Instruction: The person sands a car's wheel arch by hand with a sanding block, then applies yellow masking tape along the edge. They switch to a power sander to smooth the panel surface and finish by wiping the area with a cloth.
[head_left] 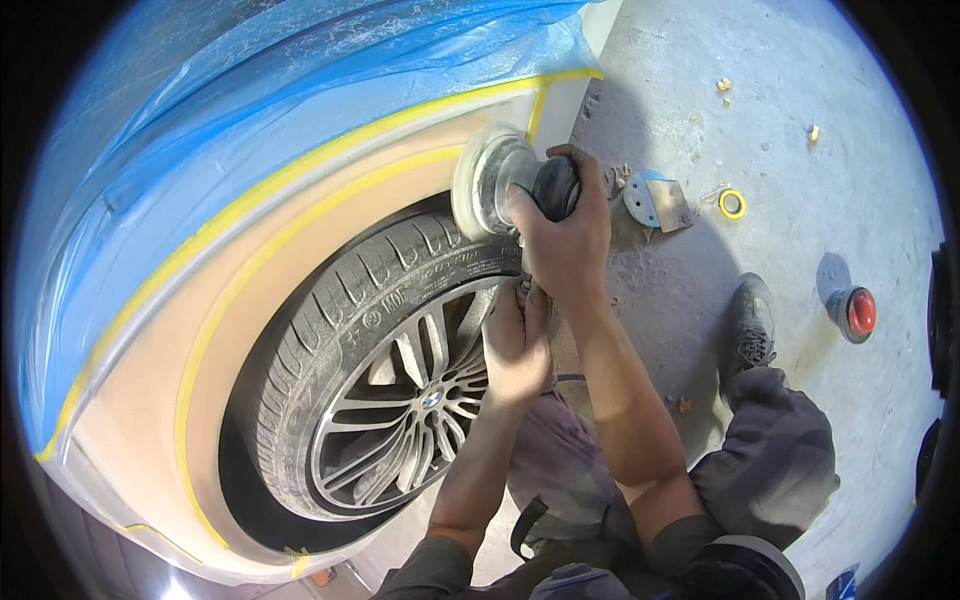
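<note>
A round sander (510, 175) with a pale dusty pad and a black top is held against the beige wheel-arch panel (330, 182) of a car, at the upper right of the arch. My right hand (570, 225) wraps over the black top, thumb on the near side. Below it, my left hand (517, 340) is closed round the sander's rear handle or hose end; the fingers partly hide it. Yellow masking tape (245, 268) runs in a curve along the panel. Just under the sander is the dusty tyre (340, 290), with a multi-spoke wheel (425, 400).
Blue plastic sheeting (300, 90) covers the car body above. On the grey floor lie a sanding disc (640, 200), a flat metal plate (670, 204), a yellow tape roll (732, 205) and a red-topped round object (860, 313). My shoe (750, 320) stands nearby.
</note>
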